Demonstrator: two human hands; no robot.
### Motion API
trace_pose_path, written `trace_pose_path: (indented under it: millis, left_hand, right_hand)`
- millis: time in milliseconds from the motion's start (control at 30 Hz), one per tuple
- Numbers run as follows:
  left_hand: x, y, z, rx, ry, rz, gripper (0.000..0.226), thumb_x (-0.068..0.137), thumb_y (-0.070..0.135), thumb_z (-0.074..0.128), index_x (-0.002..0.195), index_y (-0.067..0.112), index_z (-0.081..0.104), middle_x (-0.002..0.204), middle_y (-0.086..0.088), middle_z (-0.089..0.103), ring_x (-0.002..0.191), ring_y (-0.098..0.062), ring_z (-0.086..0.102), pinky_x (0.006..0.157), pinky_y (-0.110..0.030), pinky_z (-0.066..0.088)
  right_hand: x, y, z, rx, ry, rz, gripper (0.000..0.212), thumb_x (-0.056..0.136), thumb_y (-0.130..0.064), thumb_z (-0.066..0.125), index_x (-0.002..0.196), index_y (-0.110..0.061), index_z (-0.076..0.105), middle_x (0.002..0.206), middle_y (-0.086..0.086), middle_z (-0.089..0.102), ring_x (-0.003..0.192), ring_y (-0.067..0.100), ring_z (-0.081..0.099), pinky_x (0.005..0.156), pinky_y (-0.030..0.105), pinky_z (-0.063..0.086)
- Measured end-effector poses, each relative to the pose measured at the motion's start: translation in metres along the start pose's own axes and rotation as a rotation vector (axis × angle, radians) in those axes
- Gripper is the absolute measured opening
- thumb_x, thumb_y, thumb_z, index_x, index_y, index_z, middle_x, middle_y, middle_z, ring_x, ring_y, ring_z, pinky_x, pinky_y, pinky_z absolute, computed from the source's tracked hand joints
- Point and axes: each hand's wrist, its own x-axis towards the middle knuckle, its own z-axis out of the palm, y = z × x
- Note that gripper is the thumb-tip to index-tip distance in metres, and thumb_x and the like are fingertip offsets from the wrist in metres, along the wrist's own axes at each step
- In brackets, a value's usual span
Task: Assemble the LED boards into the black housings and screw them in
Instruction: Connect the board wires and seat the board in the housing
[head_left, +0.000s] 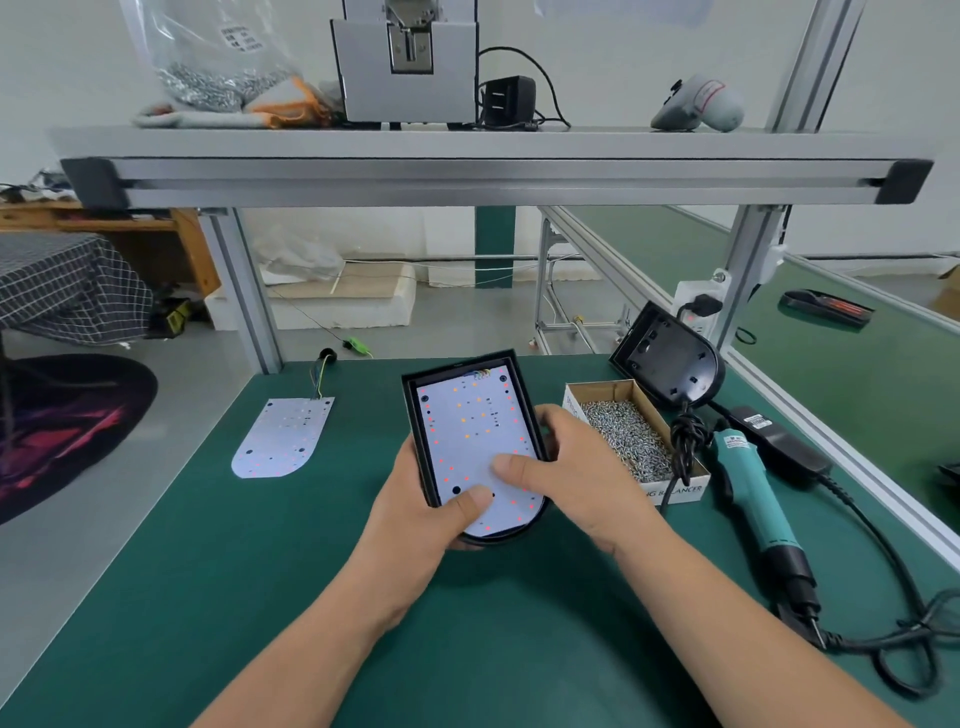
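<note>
A black housing (413, 415) is held above the green table with a white LED board (470, 426) lying inside it. My left hand (421, 509) grips the housing's lower left side, thumb pressing on the board. My right hand (566, 473) grips the right side, its thumb also on the board. A second white LED board (283, 439) with coloured wires lies flat on the table to the left. Another black housing (667, 366) leans upright at the back right. A teal electric screwdriver (753, 493) lies on the right.
A cardboard box of screws (626, 439) stands just right of my hands. The screwdriver's black cable (893, 629) coils at the right edge beside an aluminium rail. An overhead shelf (467, 150) carries a bag of screws, a grey machine and a power adapter.
</note>
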Motion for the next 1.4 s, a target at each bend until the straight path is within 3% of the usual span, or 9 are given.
trace_pose_path:
  millis: [200,333,600,800,900,967,1100,1300,1400]
  left_hand:
    - [0.003,-0.003,-0.001,0.056,0.084,0.068,0.059,0.090,0.026,0.072,0.144,0.028,0.049,0.132,0.000,0.072,0.117,-0.031,0.071,0.085,-0.050,0.064]
    - [0.004,0.001,-0.006,0.041,-0.013,0.077,0.062,0.092,0.022,0.077,0.145,0.024,0.046,0.136,-0.004,0.070,0.119,-0.028,0.070,0.081,-0.036,0.060]
    - [0.004,-0.005,-0.004,0.099,0.064,0.101,0.054,0.091,0.026,0.070,0.140,0.033,0.050,0.131,0.005,0.072,0.113,-0.022,0.072,0.076,-0.031,0.060]
    - [0.002,0.002,0.001,-0.027,0.097,0.085,0.049,0.093,0.055,0.072,0.134,0.034,0.057,0.125,-0.001,0.075,0.101,-0.025,0.077,0.072,-0.034,0.063]
    - [0.002,0.002,0.001,0.005,0.083,0.116,0.051,0.095,0.049,0.074,0.139,0.033,0.054,0.133,-0.003,0.072,0.117,-0.029,0.072,0.092,-0.053,0.061]
    - [0.003,0.002,-0.002,0.036,0.031,0.109,0.059,0.095,0.035,0.075,0.147,0.032,0.047,0.140,-0.001,0.068,0.125,-0.027,0.067,0.098,-0.052,0.058]
    - [0.004,0.005,-0.010,0.013,-0.089,0.064,0.075,0.089,0.011,0.072,0.153,0.032,0.039,0.143,-0.002,0.066,0.127,-0.028,0.066,0.089,-0.041,0.059]
    - [0.001,0.003,-0.003,0.030,-0.009,0.046,0.066,0.086,0.015,0.069,0.145,0.034,0.046,0.134,0.002,0.071,0.117,-0.029,0.071,0.083,-0.044,0.063]
    - [-0.001,0.005,-0.003,-0.075,-0.022,-0.027,0.060,0.089,0.021,0.070,0.144,0.034,0.049,0.136,0.000,0.071,0.117,-0.030,0.073,0.082,-0.042,0.064]
  right_hand:
    - [-0.005,-0.003,-0.004,0.030,-0.380,0.047,0.052,0.082,-0.019,0.087,0.125,-0.022,0.057,0.099,0.007,0.078,0.077,0.025,0.074,0.064,0.033,0.060]
    - [-0.005,-0.010,-0.002,0.062,-0.335,0.032,0.033,0.081,-0.021,0.085,0.105,-0.032,0.066,0.092,0.006,0.079,0.062,0.027,0.071,0.053,0.029,0.055]
    - [-0.006,-0.008,0.003,0.053,-0.302,0.031,0.031,0.081,-0.022,0.084,0.102,-0.034,0.066,0.092,0.005,0.079,0.062,0.025,0.070,0.054,0.030,0.056]
    - [-0.009,-0.006,-0.002,0.184,-0.393,0.038,0.038,0.085,-0.026,0.084,0.116,-0.040,0.068,0.111,0.007,0.078,0.088,0.030,0.074,0.071,0.036,0.061]
    - [-0.007,-0.002,-0.004,0.209,-0.401,0.044,0.043,0.085,-0.016,0.082,0.124,-0.026,0.066,0.114,0.011,0.077,0.094,0.032,0.073,0.073,0.038,0.062]
    - [-0.005,-0.002,-0.004,0.196,-0.368,0.078,0.042,0.082,-0.012,0.080,0.121,-0.024,0.068,0.112,0.010,0.078,0.090,0.032,0.074,0.072,0.039,0.064]
    - [-0.003,-0.001,0.001,0.183,-0.321,0.107,0.047,0.077,-0.011,0.078,0.123,-0.019,0.065,0.110,0.007,0.079,0.086,0.030,0.075,0.069,0.035,0.063]
    - [-0.002,0.002,0.000,0.096,-0.333,0.070,0.043,0.081,-0.014,0.080,0.120,-0.022,0.063,0.107,0.006,0.079,0.082,0.029,0.076,0.066,0.033,0.061]
    - [-0.001,0.003,-0.005,0.128,-0.321,0.043,0.035,0.091,-0.042,0.073,0.117,-0.020,0.069,0.105,0.005,0.079,0.083,0.026,0.073,0.066,0.032,0.059]
